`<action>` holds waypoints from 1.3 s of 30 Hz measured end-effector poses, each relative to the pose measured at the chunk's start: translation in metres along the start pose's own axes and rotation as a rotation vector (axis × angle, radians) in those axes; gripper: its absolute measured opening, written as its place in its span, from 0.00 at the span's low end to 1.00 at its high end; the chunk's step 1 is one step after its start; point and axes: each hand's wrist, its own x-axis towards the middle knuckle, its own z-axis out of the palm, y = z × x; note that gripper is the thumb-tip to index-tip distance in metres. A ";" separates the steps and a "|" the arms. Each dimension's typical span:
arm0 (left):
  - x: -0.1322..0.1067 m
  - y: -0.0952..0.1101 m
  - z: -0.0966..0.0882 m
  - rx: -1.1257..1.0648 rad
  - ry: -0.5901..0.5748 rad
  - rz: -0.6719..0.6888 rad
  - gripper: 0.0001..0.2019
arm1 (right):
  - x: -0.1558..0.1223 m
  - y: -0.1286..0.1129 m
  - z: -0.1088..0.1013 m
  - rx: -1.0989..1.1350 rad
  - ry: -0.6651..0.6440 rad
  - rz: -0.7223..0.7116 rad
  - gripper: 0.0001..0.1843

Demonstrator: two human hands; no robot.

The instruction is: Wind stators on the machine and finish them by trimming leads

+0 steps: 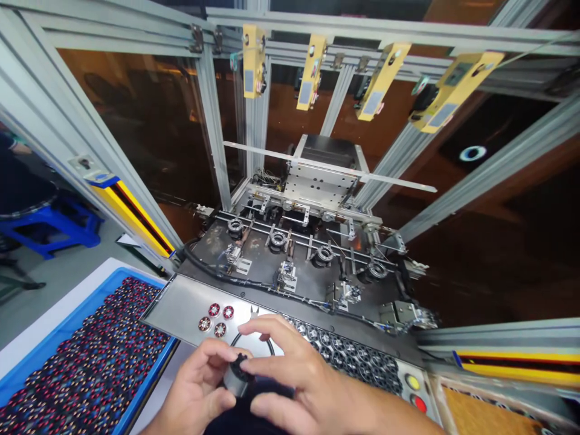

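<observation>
My left hand (197,389) and my right hand (290,374) meet at the bottom middle, both closed around a small black round part (235,376). The left fingers cup it from the left. The right thumb and fingertips press on its top from the right. A black ring or cable loop (270,345) lies just behind my fingers on the steel plate (174,305). Several small red-and-silver round parts (216,318) sit on that plate, a little beyond my left hand.
A blue tray (31,362) full of small red-and-black round parts is at the left. Behind the plate stands a machine with several round fixtures (277,240) inside an aluminium-framed enclosure. A row of black parts (348,353) and yellow and red buttons (414,391) lie right.
</observation>
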 end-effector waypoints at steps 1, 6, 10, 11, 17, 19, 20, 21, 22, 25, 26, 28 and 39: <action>0.000 0.001 -0.002 0.030 -0.026 0.002 0.15 | 0.003 0.001 -0.006 0.085 -0.077 0.045 0.14; 0.008 0.007 -0.008 0.191 -0.149 0.033 0.15 | 0.012 0.020 -0.017 0.464 -0.325 0.251 0.08; 0.018 0.016 -0.010 0.370 -0.187 0.059 0.14 | 0.017 0.039 -0.008 0.659 -0.440 0.256 0.13; 0.019 0.017 -0.011 0.409 -0.182 0.055 0.13 | 0.018 0.043 -0.006 0.670 -0.463 0.242 0.14; 0.026 -0.010 -0.052 0.518 0.105 0.071 0.19 | 0.047 0.077 -0.012 0.561 -0.507 0.217 0.14; 0.035 -0.035 -0.082 0.539 0.338 0.092 0.19 | 0.068 0.107 -0.022 0.352 -0.497 0.236 0.13; 0.041 -0.050 -0.098 0.545 0.486 0.100 0.18 | 0.081 0.127 -0.026 0.229 -0.475 0.252 0.13; 0.048 -0.064 -0.113 0.556 0.581 0.106 0.19 | 0.094 0.149 -0.030 0.098 -0.445 0.271 0.14; 0.053 -0.078 -0.125 0.566 0.651 0.107 0.21 | 0.109 0.173 -0.032 0.011 -0.416 0.299 0.14; 0.065 -0.114 -0.145 0.577 0.742 0.086 0.24 | 0.150 0.246 -0.027 -0.120 -0.353 0.365 0.12; 0.067 -0.123 -0.145 0.575 0.750 0.076 0.25 | 0.163 0.266 -0.022 -0.156 -0.342 0.378 0.10; 0.068 -0.135 -0.140 0.568 0.747 0.062 0.26 | 0.184 0.299 -0.011 -0.220 -0.335 0.395 0.12; 0.069 -0.151 -0.128 0.514 0.694 0.089 0.27 | 0.210 0.347 0.017 -0.372 -0.464 0.431 0.17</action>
